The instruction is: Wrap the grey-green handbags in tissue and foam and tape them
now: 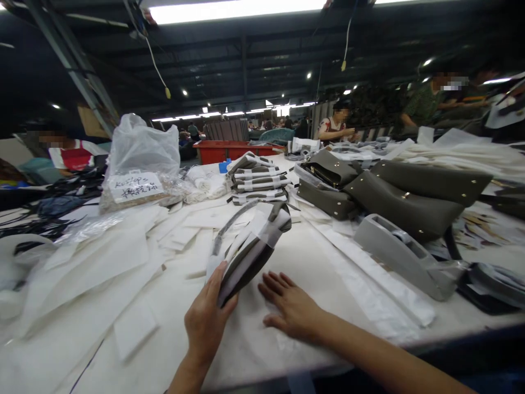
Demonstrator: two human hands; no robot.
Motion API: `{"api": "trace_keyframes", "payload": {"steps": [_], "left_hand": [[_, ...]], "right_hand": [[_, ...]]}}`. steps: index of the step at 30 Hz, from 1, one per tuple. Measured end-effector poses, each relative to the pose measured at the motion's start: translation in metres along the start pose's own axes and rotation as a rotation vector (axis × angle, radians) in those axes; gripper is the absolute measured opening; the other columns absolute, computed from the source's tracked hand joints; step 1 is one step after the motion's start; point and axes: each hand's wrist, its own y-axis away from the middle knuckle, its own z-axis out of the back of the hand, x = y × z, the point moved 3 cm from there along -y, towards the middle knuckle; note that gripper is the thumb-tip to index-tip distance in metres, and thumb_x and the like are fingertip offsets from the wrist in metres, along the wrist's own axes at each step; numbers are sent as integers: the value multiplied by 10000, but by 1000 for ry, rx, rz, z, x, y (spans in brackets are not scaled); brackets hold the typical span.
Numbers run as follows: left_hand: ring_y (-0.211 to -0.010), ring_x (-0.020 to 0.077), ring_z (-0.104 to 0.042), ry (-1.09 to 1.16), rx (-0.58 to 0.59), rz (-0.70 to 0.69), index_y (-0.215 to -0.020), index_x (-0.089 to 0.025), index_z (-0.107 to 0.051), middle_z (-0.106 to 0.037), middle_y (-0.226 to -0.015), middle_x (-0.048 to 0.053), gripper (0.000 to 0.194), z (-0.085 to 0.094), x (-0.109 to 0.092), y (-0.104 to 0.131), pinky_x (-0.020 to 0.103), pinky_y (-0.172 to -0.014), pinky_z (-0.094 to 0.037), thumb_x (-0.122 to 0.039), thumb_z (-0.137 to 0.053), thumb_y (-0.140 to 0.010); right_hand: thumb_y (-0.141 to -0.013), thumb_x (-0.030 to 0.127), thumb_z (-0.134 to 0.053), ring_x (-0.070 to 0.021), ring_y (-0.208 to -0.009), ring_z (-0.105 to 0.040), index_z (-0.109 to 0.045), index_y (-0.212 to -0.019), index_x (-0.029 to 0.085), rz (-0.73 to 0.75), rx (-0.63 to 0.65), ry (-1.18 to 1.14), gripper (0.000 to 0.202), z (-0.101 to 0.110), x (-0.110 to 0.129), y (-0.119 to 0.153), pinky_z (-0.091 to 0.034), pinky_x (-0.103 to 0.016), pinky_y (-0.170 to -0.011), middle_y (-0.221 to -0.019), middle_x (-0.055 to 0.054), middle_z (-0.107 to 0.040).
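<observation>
My left hand (pixel 207 317) grips the lower end of a dark olive bag (pixel 250 257), which is tilted up to the right and has a white paper band round it and a wrapped handle. To its right, my right hand (pixel 289 309) lies palm down on the white tabletop (pixel 311 262), fingers spread, holding nothing. Behind the held bag stands a stack of similar banded bags (pixel 259 183). Larger olive bags (pixel 410 200) with metal studs lie at the right.
A grey tape dispenser (pixel 406 257) sits at the right beside long white plastic sheets (pixel 369 273). White paper sheets (pixel 102 262) cover the left side. A labelled clear plastic bag (pixel 141 158) stands at the back left, near a red bin (pixel 233 151). Several people are farther off.
</observation>
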Motion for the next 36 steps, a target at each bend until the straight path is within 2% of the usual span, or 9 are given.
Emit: {"api": "trace_keyframes", "payload": {"steps": [4,8,13,17,23,25,28,30,36], "left_hand": [[-1026,247,-712,1,-40,56,-1498,-297,-365,-653,-1315,55,700,2,-1,-5,293,-777,-584,-271,-682,-874],[-1118,237,-673,19,-39,-65,-1506,-280,-338,-619,-1360,61,724,0,-10,-7,304,-876,-569,-183,-671,-870],[-1214,232,-613,9,-23,-247,-1476,-261,-397,-571,-1414,74,687,-10,-17,-5,336,-987,-531,-79,-629,-855],[-1221,250,-605,-31,-39,-381,-1417,-217,-492,-580,-1402,87,574,-10,-33,-5,362,-971,-547,-77,-585,-869],[-1185,240,-634,-35,-167,-508,-1354,-266,-577,-636,-1336,77,380,-17,-70,9,361,-931,-567,-214,-485,-989],[-1159,242,-650,-48,-174,-530,-1341,-273,-590,-658,-1305,74,362,-26,-79,17,365,-909,-577,-227,-479,-998],[-1133,244,-666,-87,-182,-547,-1337,-306,-590,-675,-1278,66,383,-36,-89,26,362,-873,-590,-181,-491,-989],[-1118,240,-675,-101,-182,-526,-1328,-324,-596,-681,-1268,60,384,-38,-92,28,354,-853,-596,-176,-483,-992],[-1055,220,-705,-95,-283,-545,-1285,-337,-633,-719,-1195,39,348,-29,-93,34,306,-819,-602,-220,-452,-1011]], "right_hand": [[-933,569,-542,-342,-1424,-350,-442,-1479,189,119,-56,-33,672,2,0,-43,-230,-559,-1180,-1526,-174,-411],[-926,386,-601,-310,-1327,-484,-644,-1268,220,160,-165,-37,382,5,0,-72,-327,-499,-1150,-1345,-111,-621],[-976,230,-462,-296,-1171,-613,-668,-1199,191,217,-290,-48,305,11,21,-24,-459,-499,-1053,-1199,-141,-695],[-939,163,-534,-262,-1081,-675,-616,-1277,289,381,-264,-74,370,25,34,26,-515,-465,-1011,-1164,-75,-725],[-932,115,-542,-227,-1125,-651,-602,-1274,187,566,-428,-69,355,67,44,35,-550,-368,-965,-1164,-101,-719],[-951,144,-527,-213,-1131,-645,-642,-1214,189,435,-479,-98,291,83,33,16,-535,-350,-982,-1173,-96,-711],[-987,243,-494,-196,-1127,-641,-669,-1183,199,23,-373,-144,267,93,-1,-37,-503,-327,-1009,-1204,-79,-697],[-984,259,-506,-194,-1095,-651,-640,-1246,178,-199,-193,-127,306,87,-24,-79,-506,-317,-988,-1213,-86,-694],[-938,368,-642,-218,-971,-661,-654,-1106,139,-436,141,-44,284,44,-55,-173,-548,-425,-876,-1108,-86,-677]]}}
